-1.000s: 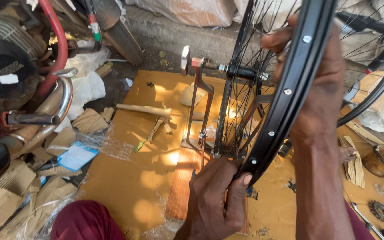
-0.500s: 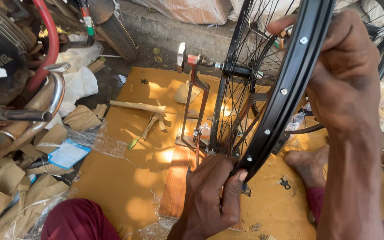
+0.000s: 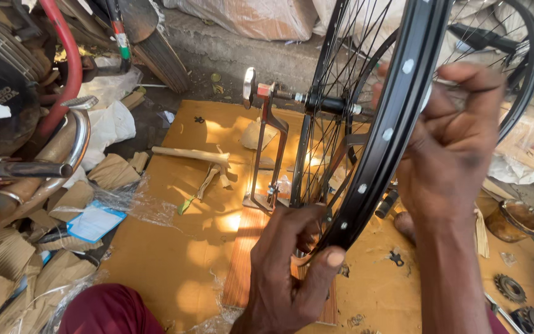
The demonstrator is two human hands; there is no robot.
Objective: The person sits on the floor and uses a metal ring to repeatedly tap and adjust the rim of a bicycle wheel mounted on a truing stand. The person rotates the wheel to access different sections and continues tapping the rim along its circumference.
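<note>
A black bicycle wheel rim with thin spokes stands upright, its axle resting in a metal truing stand on a brown board. My left hand grips the rim's lower edge, thumb on the near side. My right hand is up against the rim's right side, fingers curled around it near the spokes.
A wooden-handled hammer lies on the board to the left. A motorbike engine and exhaust pipe crowd the left edge, with cardboard scraps below. A sprocket and a metal bowl sit at the right. A second wheel stands behind.
The view has shifted closer. My right hand slid down the rim and its fingers curled in. My left hand keeps its hold at the bottom of the rim.
</note>
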